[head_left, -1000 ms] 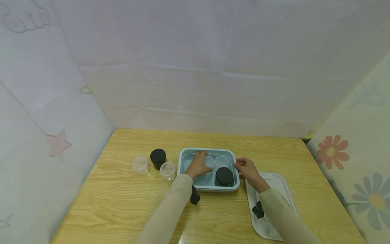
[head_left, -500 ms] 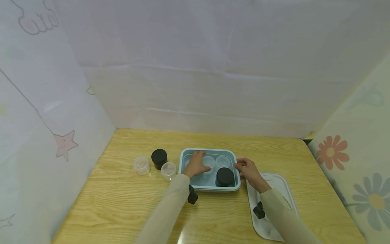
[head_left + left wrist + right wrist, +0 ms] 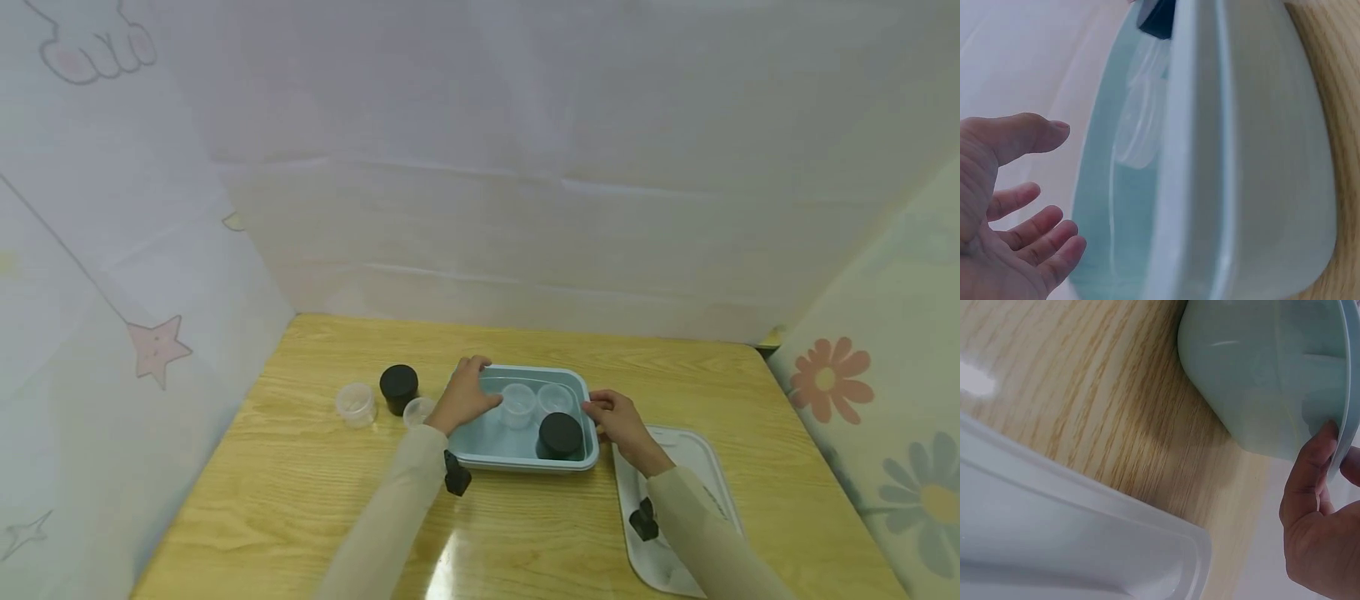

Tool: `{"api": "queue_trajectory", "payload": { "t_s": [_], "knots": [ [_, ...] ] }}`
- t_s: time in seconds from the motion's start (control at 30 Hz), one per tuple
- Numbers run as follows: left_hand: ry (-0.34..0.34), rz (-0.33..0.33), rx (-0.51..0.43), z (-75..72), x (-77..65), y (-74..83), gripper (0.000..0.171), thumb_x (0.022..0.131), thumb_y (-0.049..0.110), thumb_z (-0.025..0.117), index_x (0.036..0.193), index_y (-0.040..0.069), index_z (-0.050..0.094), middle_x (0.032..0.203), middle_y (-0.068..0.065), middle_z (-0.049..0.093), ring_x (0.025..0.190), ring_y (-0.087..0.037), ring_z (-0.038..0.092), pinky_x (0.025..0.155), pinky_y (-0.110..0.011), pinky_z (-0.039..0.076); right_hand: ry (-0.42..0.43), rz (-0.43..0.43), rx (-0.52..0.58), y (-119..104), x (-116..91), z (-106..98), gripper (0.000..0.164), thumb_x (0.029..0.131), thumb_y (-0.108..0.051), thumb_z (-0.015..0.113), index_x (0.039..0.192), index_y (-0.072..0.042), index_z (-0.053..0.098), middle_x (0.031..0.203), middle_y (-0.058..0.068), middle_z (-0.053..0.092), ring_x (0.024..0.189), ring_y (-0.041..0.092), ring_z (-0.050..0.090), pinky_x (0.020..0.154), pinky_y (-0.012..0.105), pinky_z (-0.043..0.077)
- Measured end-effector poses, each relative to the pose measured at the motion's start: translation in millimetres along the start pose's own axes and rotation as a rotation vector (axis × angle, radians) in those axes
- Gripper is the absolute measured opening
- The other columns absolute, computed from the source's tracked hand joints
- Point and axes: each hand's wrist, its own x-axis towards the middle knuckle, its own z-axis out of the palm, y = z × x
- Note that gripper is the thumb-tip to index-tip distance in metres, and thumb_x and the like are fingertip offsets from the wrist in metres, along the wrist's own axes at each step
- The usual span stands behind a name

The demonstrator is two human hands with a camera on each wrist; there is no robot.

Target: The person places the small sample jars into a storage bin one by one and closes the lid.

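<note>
A light blue plastic box (image 3: 480, 437) stands on the wooden table. Two clear round cups, a near one (image 3: 517, 407) and one beside it (image 3: 554, 400), sit inside it along with a black-lidded jar (image 3: 560, 433). Over the box's left end hovers my left hand (image 3: 460, 402); in the left wrist view its thumb and fingers (image 3: 1054, 228) are spread apart with nothing between them. At the right end, my right hand (image 3: 618, 427) pinches the box rim (image 3: 1350, 394) between thumb and fingers.
Left of the box stand a black jar (image 3: 399, 388), a clear cup (image 3: 355, 405) and another clear cup (image 3: 417, 410) partly behind the left hand. A pale rectangular lid (image 3: 693, 454) lies right of the box, under the right forearm. Printed cloth (image 3: 480, 233) hangs behind the table (image 3: 300, 500).
My left hand has moved left, away from the clear cup in the box, and its fingers now reach over the left rim. The right hand stays at the right rim.
</note>
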Motion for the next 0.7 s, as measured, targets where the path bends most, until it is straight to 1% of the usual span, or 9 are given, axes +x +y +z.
{"api": "queue_trajectory", "payload": {
  "t_s": [0.13,0.23,0.43,0.57,0.7],
  "knots": [
    [0.024,0.008,0.014,-9.4,-2.8,-1.1,0.061,0.084,0.016,0.072,0.137,0.001,0.043,0.130,-0.020,0.045,0.117,-0.034,0.050,0.093,-0.046,0.047,0.002,-0.006,-0.004,0.7,0.2,-1.3,0.044,0.098,-0.018,0.052,0.134,0.007,0.042,0.116,0.019,0.056,0.080,0.013,0.055,0.062,0.028,0.052],
    [0.044,-0.004,0.017,-15.8,-6.2,-3.3,0.061,0.084,0.016,0.072,0.137,0.003,0.043,0.130,-0.019,0.046,0.117,-0.034,0.050,0.093,-0.045,0.047,-0.003,-0.010,-0.005,1.9,0.9,-2.0,0.045,0.098,-0.018,0.052,0.134,0.007,0.042,0.117,0.020,0.056,0.080,0.013,0.055,0.062,0.028,0.052],
    [0.080,-0.009,-0.015,-29.1,-15.4,-10.0,0.058,0.086,0.015,0.070,0.136,0.002,0.044,0.129,-0.022,0.045,0.115,-0.038,0.050,0.092,-0.048,0.047,-0.002,-0.003,-0.008,4.8,4.0,-3.7,0.045,0.098,-0.019,0.053,0.134,0.006,0.042,0.117,0.019,0.056,0.080,0.012,0.055,0.061,0.027,0.052],
    [0.087,-0.037,-0.037,-36.7,-20.9,-17.5,0.057,0.087,0.014,0.068,0.136,0.002,0.043,0.131,-0.022,0.044,0.119,-0.039,0.048,0.092,-0.049,0.046,-0.001,-0.004,-0.001,5.6,4.7,-4.4,0.045,0.098,-0.019,0.053,0.134,0.006,0.042,0.116,0.019,0.056,0.080,0.012,0.054,0.060,0.026,0.052],
    [0.103,-0.079,-0.056,-40.6,-24.2,-26.5,0.057,0.087,0.016,0.068,0.136,0.004,0.044,0.132,-0.020,0.044,0.122,-0.038,0.047,0.095,-0.048,0.046,-0.007,-0.010,-0.001,5.1,3.0,-5.2,0.046,0.098,-0.019,0.053,0.134,0.007,0.041,0.117,0.022,0.055,0.080,0.012,0.054,0.061,0.026,0.052]
  ]
}}
